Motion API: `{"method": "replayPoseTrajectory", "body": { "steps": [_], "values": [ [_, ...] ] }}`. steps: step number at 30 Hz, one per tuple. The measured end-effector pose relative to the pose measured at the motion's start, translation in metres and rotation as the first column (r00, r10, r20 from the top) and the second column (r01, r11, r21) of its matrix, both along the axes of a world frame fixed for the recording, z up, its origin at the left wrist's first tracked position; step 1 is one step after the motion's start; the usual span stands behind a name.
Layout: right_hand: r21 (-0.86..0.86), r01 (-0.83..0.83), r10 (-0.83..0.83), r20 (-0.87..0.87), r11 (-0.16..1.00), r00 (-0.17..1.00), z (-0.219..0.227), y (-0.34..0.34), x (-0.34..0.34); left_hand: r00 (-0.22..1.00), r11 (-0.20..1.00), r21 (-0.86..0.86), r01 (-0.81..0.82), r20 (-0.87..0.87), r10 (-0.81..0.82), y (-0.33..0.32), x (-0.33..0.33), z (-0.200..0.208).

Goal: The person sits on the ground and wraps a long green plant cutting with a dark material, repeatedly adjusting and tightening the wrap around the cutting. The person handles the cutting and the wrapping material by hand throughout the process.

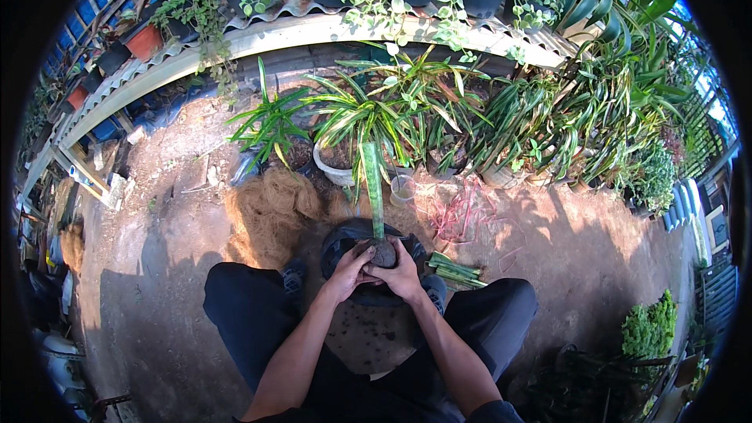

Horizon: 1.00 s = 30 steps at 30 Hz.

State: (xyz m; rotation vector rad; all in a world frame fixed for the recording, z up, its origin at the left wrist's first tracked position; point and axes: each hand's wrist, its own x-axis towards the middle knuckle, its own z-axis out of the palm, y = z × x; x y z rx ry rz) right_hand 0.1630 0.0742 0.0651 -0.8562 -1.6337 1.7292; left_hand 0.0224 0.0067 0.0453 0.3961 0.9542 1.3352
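A long green snake plant leaf (374, 192) stands upright in front of me, its base set in a dark ball of soil (384, 254). My left hand (349, 272) closes around the near left side of this ball, fingers soiled. From the other side my right hand (401, 272) cups it, thumb along the right edge. Some fingertips are hidden beneath the soil. Both hands are over a black container (335, 244) between my feet; its inside is mostly covered by hands and leaf. Several cut green leaf pieces (457, 270) lie on the ground right of it.
Coconut-like brown fibre (270, 215) is heaped at the left. Tangled pink string (466, 215) lies to the right, beside a clear plastic cup (402, 190). Farther off stand potted striped plants (360, 113) below a raised shelf (313, 29) bearing dark pots and trailing vines.
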Motion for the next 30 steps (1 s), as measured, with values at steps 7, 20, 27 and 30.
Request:
{"method": "replayPoseTrajectory", "body": {
  "steps": [7,20,27,30],
  "values": [
    [-0.087,-0.029,0.030,0.003,0.996,1.000,0.005,0.002,0.001,0.998,0.999,0.048,-0.020,0.053,0.017,-0.004,-0.006,-0.002],
    [-0.403,-0.094,0.018,-0.188,0.911,0.982,0.012,0.002,0.001,0.994,0.993,0.115,-0.005,-0.104,0.017,-0.007,-0.008,0.003],
    [-0.290,-0.044,0.009,-0.122,0.956,0.992,0.011,-0.002,-0.004,0.998,0.999,0.028,-0.024,0.067,0.022,-0.005,-0.010,0.003],
    [-0.231,-0.009,0.000,-0.039,0.973,0.999,0.010,-0.004,-0.006,0.999,0.999,0.010,-0.045,0.024,0.045,-0.005,-0.010,-0.002]
  ]
}}
